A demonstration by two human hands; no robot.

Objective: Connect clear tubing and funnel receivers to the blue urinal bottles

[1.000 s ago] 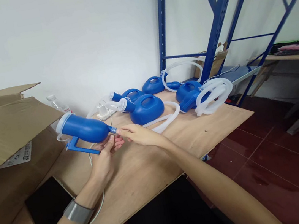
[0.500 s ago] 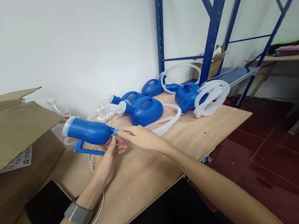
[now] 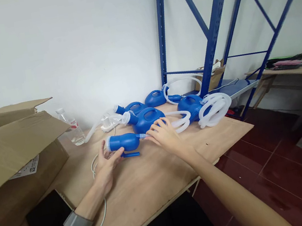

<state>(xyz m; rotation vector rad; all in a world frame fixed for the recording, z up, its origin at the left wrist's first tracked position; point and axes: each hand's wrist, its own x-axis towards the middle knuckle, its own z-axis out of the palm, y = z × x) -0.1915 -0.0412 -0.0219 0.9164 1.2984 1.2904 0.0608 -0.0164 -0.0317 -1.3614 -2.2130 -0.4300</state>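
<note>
A small blue plastic container [image 3: 124,142] with a whitish rim at its left end and a blue handle below lies level just over the wooden table. My left hand [image 3: 107,169] grips it near the rim, thumb on the near side. At its right end is a narrow neck with a clear connector [image 3: 142,136]. My right hand [image 3: 163,136] pinches the connector's outer end between curled fingers. Just behind stands a larger blue bottle [image 3: 149,119] with a handle hole and a white cap.
More blue bottles [image 3: 190,106] and coiled clear tubes [image 3: 217,108] stand at the back right, near a blue metal rack [image 3: 207,56]. An open cardboard box [image 3: 46,166], a black tablet [image 3: 49,220], a water bottle [image 3: 75,132] and a white cable are at the left.
The small blue container has moved right and turned from slanting to nearly level. My left hand has shifted from its neck end to its rim end. My right hand has moved right with the neck.
</note>
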